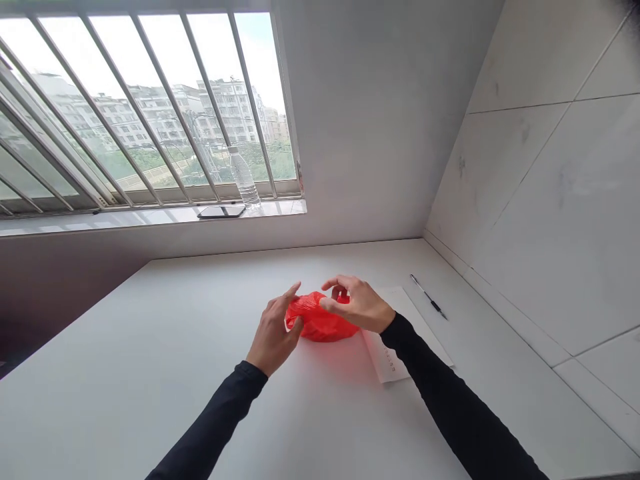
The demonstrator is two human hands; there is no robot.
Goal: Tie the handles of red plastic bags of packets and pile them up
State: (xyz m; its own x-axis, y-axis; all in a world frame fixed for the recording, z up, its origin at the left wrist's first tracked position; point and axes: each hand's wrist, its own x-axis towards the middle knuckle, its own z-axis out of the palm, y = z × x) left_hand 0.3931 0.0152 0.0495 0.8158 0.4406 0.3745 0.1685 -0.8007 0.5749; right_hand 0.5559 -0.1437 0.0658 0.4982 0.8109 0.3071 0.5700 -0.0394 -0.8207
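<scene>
Bag point(327, 327), red plastic, lying between left hand point(273, 333) and right hand point(367, 307), each grip spread apart

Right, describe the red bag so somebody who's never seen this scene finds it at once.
Start at the big white table near the barred window. Toward its far side, framed by the left hand and the right hand, lies a low, crumpled bag. Its bright red sets it apart from the white paper and pen to its right.

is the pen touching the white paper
Apart: the head view shows a strip of bare table between the pen and the right edge of the white paper.
</scene>
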